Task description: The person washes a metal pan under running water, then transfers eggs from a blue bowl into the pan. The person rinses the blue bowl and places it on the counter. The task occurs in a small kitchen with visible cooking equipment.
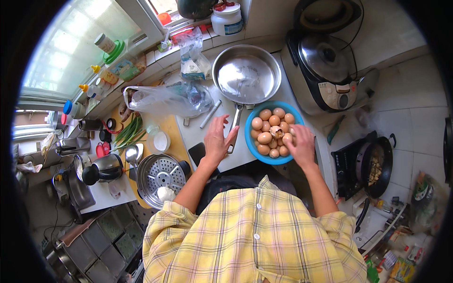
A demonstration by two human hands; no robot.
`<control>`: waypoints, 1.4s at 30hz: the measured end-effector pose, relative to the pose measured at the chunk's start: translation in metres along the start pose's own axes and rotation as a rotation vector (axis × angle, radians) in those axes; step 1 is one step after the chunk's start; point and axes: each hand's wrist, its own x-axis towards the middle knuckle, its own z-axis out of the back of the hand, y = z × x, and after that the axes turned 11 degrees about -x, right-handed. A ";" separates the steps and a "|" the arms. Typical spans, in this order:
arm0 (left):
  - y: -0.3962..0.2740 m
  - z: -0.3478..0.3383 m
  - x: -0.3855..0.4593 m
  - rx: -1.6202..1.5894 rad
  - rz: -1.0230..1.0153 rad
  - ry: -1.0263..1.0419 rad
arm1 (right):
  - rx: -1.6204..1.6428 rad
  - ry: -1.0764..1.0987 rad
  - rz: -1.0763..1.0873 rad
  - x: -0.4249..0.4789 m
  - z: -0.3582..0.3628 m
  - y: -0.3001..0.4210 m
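Note:
A blue plastic bowl (250, 145) full of brown eggs (264, 138) stands in front of me at the counter's edge. On top of the eggs lies a cracked, opened eggshell (276, 132). My right hand (303, 145) reaches over the bowl's right side, its thumb and fingers around an egg (287, 138). Left of the bowl, my left hand (218, 138) hovers with nothing in it, fingers apart. It is beside the handle (236, 122) of a stainless steel frying pan (247, 76). Shiny and without food, the pan sits beyond the bowl.
A rice cooker (329, 78) stands back right. On an induction cooker (341, 169), a black wok (384, 169) holds browned pieces of food. Leftward are a plastic bag (170, 99), a marker-like white stick (211, 114), a glass jar of white powder (159, 140), scallions (130, 131) and a steamer (155, 177).

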 end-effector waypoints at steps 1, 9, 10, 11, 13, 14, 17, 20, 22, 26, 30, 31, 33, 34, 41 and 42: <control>-0.012 0.003 0.002 0.052 -0.095 -0.011 | -0.011 0.025 0.089 0.006 -0.002 0.008; -0.029 -0.083 -0.012 0.346 -0.226 0.325 | 0.037 0.029 0.268 0.026 -0.038 0.001; -0.023 -0.094 -0.012 0.361 -0.239 0.304 | 0.080 0.034 0.254 0.029 -0.035 0.001; -0.017 -0.102 -0.015 0.387 -0.237 0.299 | 0.124 0.040 0.241 0.029 -0.029 0.000; -0.009 -0.112 -0.017 0.443 -0.239 0.288 | 0.198 0.067 0.206 0.033 -0.022 -0.004; -0.003 -0.118 -0.017 0.448 -0.243 0.266 | 0.228 0.092 0.186 0.035 -0.021 -0.008; -0.002 -0.125 -0.016 0.482 -0.225 0.265 | 0.340 0.115 0.126 0.046 -0.020 -0.018; -0.030 -0.108 -0.008 0.340 -0.136 0.292 | 0.462 0.073 0.124 0.082 -0.016 -0.021; -0.042 -0.098 0.003 0.227 -0.094 0.139 | 0.454 0.008 0.166 0.119 -0.019 -0.019; -0.042 -0.074 0.069 0.263 -0.080 -0.141 | 0.405 -0.048 0.268 0.192 -0.042 -0.008; -0.003 -0.073 0.132 0.520 -0.053 -0.104 | 0.213 0.077 0.289 0.232 -0.084 -0.006; 0.006 -0.074 0.141 0.572 -0.045 -0.084 | 0.174 0.106 0.285 0.236 -0.087 -0.002; 0.019 -0.077 0.156 0.641 -0.046 -0.055 | 0.156 0.088 0.289 0.244 -0.093 0.001; 0.023 -0.078 0.160 0.658 -0.055 -0.047 | 0.177 0.043 0.297 0.249 -0.094 0.000; -0.003 -0.070 0.123 0.502 -0.228 -0.012 | 0.338 0.094 0.260 0.195 -0.043 -0.018; -0.007 -0.072 0.104 0.500 -0.263 0.077 | 0.352 0.205 0.226 0.175 -0.034 -0.022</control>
